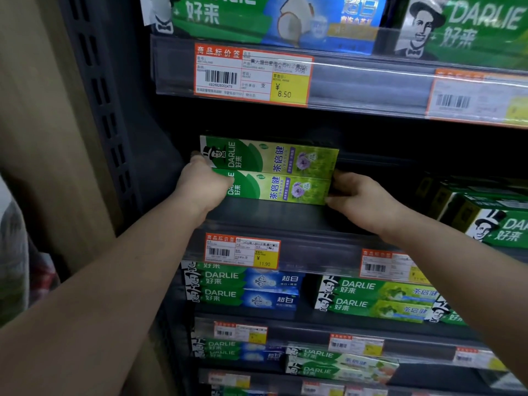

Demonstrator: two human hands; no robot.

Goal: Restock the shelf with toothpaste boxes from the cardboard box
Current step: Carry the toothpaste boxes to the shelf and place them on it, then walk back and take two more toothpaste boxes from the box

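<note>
Two green Darlie toothpaste boxes (274, 171) lie stacked one on the other, lengthwise, on the dark middle shelf (274, 215) near its left end. My left hand (204, 185) grips the stack's left end, with its fingers around the box ends. My right hand (363, 201) holds the stack's right end, thumb and fingers against it. The lower box rests on or just above the shelf board; I cannot tell which. The cardboard box is not in view.
More Darlie boxes (497, 221) sit at the right of the same shelf. Stocked rows fill the shelf above (257, 18) and those below (243, 290). Price labels (241, 251) line the shelf fronts. A perforated dark upright (100, 90) and a wooden panel (34, 110) bound the left side.
</note>
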